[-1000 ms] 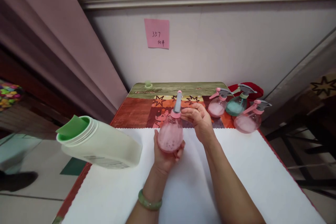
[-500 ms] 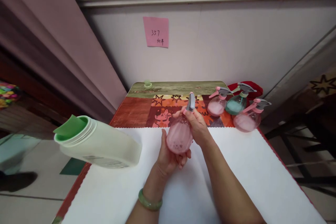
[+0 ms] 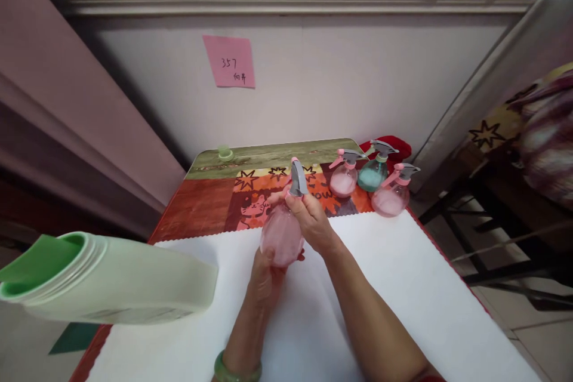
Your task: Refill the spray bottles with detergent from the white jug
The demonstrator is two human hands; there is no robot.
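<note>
A pink spray bottle (image 3: 282,236) with a grey and pink trigger head is held upright over the table, between both hands. My left hand (image 3: 266,274) cups the lower body from below and the left, its thumb on the near side. Around the collar under the trigger head, my right hand (image 3: 313,221) has its fingers and thumb closed. Part of the left fingers is hidden behind the bottle. Pale pink contents show through the clear wall.
At the back right stand a pink spray bottle (image 3: 344,182), a teal spray bottle (image 3: 372,176) and another pink one, by a red item (image 3: 398,149). A large pale green jug (image 3: 147,280) is at the left. A small green cap (image 3: 225,153) sits at the back left.
The view has turned to the right, shifting everything leftward. My left hand has changed its hold, the thumb now across the bottle's lower front. The right hand stays at the collar.
</note>
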